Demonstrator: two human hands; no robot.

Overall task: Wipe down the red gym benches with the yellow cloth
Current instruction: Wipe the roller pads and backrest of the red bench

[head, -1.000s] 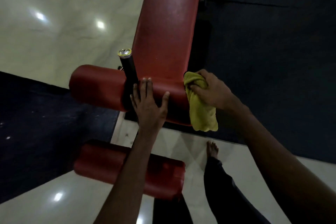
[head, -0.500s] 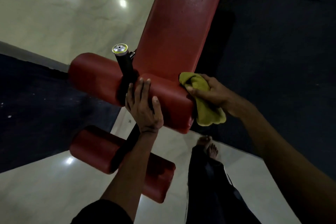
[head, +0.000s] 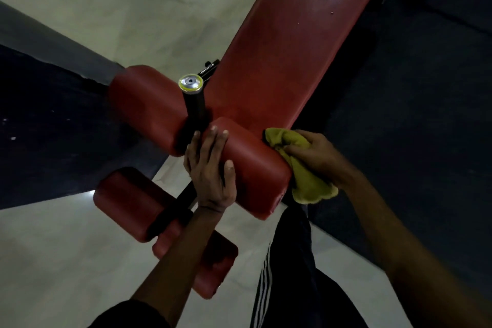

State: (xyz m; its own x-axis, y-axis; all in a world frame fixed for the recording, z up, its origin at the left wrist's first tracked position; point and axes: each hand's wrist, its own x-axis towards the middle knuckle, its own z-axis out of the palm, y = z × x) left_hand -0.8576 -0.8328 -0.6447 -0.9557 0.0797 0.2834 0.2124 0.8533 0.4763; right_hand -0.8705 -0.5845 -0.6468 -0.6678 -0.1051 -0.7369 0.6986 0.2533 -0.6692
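Observation:
A long red bench pad (head: 292, 42) runs up to the top right. Across its near end lies a red roller pad (head: 253, 168), split by a black post (head: 194, 106) with a shiny cap. My left hand (head: 210, 168) lies flat on the roller pad beside the post, fingers apart, holding nothing. My right hand (head: 316, 157) grips the yellow cloth (head: 306, 178) and presses it against the right end of the roller pad, where the cloth hangs down. A second, lower red roller pad (head: 133, 200) sits below, partly hidden by my left forearm.
Glossy pale tile floor (head: 80, 8) spreads to the upper left and bottom, with dark rubber mat (head: 412, 88) on the right and another dark mat at the left. My leg in dark striped trousers (head: 290, 261) stands close under the roller pad.
The view has closed in on the bench and tilted. My right hand with the cloth has stayed at the roller pad's right end, shifting slightly. My left hand keeps resting on the pad.

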